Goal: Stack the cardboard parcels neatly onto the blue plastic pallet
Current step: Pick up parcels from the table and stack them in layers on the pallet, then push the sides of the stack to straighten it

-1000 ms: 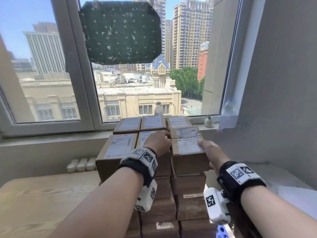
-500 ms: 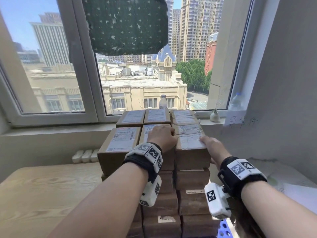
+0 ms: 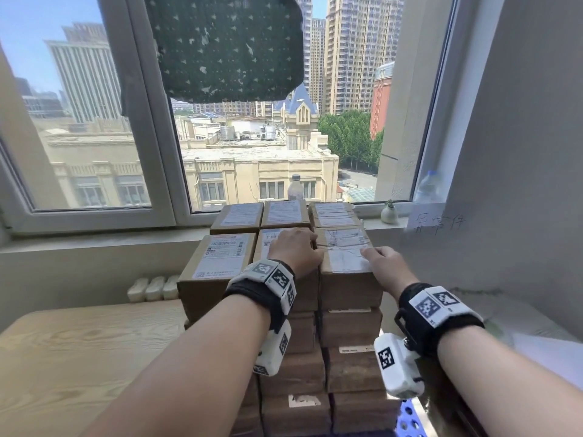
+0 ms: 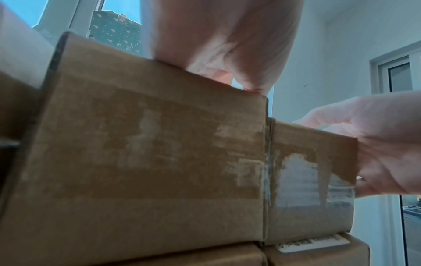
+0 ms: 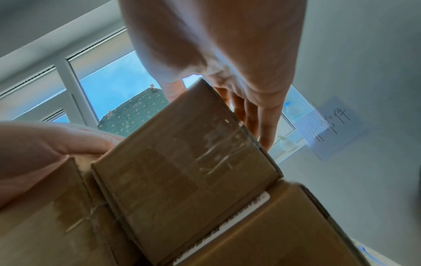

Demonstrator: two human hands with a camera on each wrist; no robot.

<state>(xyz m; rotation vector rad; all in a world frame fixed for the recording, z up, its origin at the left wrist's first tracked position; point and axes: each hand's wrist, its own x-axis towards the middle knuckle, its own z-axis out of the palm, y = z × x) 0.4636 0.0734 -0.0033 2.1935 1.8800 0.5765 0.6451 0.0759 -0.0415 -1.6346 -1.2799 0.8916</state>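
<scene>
Taped brown cardboard parcels (image 3: 347,291) in tall flush columns atop blue plastic pallet (image 3: 408,419).

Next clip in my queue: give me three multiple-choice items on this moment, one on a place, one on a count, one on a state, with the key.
1. What does the right hand touch?
A) the wooden table
B) the front right parcel
C) the windowsill

2. How many parcels form the top layer of the stack?
A) four
B) six
C) nine

3. The front right parcel is:
A) lying on the floor
B) held high above the stack
C) resting on the stack

Key: 1 B, its fingers lie along the parcel's side; 2 B, two rows of three show in the head view; 3 C, it sits on the parcel below.
</scene>
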